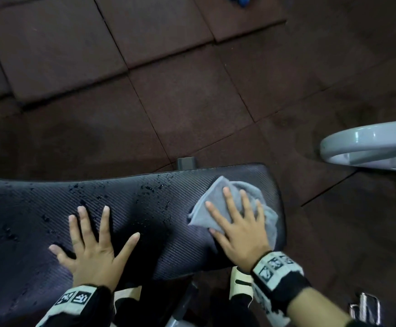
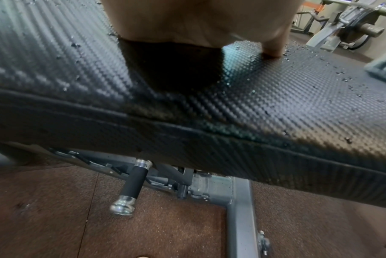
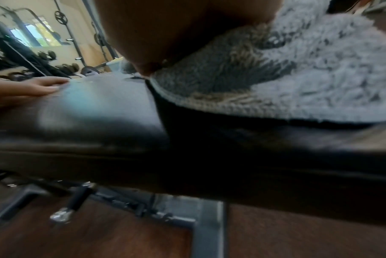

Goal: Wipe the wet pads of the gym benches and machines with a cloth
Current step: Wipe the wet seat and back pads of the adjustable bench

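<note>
A black textured bench pad (image 1: 145, 223) (image 2: 276, 108) (image 3: 99, 113) spans the lower head view, with water droplets (image 1: 149, 188) across its middle and far edge. My right hand (image 1: 236, 223) lies flat, fingers straight and spread, pressing a grey fluffy cloth (image 1: 266, 208) (image 3: 309, 69) onto the pad's right end. The cloth's corner (image 2: 384, 68) shows at the right edge of the left wrist view. My left hand (image 1: 93, 244) (image 2: 198, 22) (image 3: 26, 89) rests flat on the pad to the left of the cloth, fingers splayed, holding nothing.
Brown rubber floor tiles (image 1: 180, 102) lie beyond the bench. A grey curved machine frame (image 1: 369, 142) stands at the right. Under the pad are the grey steel frame (image 2: 238, 209) and a black-handled adjustment pin (image 2: 132, 188). Racks and weight machines (image 3: 43, 52) fill the background.
</note>
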A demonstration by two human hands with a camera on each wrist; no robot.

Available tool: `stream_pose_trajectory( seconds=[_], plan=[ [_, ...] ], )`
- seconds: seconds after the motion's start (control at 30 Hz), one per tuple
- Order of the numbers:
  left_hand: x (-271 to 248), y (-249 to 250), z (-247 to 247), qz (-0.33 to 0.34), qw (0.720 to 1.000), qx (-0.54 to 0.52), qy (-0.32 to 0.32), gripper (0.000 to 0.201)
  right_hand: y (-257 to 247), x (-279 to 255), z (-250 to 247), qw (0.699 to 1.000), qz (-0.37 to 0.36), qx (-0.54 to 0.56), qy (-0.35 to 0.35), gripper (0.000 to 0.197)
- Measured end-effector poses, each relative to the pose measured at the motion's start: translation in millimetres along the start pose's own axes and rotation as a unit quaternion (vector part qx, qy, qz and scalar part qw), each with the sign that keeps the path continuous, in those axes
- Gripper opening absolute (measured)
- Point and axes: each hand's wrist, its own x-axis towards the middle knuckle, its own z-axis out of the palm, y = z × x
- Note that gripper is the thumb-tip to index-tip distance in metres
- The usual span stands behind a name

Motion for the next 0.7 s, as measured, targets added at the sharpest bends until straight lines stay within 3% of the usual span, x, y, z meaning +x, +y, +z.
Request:
stream_pose_trajectory(
  seconds=[0.2,0.37,0.43,0.57,0.7],
  plan=[
    [-0.1,1.3,-2.3,-0.003,1.0,0.006,-0.006,0.093,-27.4,70.3,-17.6,0.996,-0.081,0.024,-0.016,0.057],
    [-1.8,3.3,-4.5,-0.006,1.0,0.007,-0.01,0.094,-0.3,136.5,-43.1,0.981,-0.159,0.01,-0.11,0.07],
    [-2.2,4.5,-5.9,-0.009,1.0,0.004,-0.011,0.095,25.0,141.4,-47.0,0.972,-0.19,0.0,-0.139,0.072],
    [-3.3,5.8,-8.1,-0.012,1.0,0.005,-0.02,0.098,81.9,124.8,-51.7,0.973,-0.176,-0.008,-0.147,0.068],
    [-3.7,7.7,-10.0,-0.016,1.0,0.002,-0.026,0.099,83.4,118.5,-52.4,0.977,-0.154,-0.031,-0.147,0.067]
  ],
)
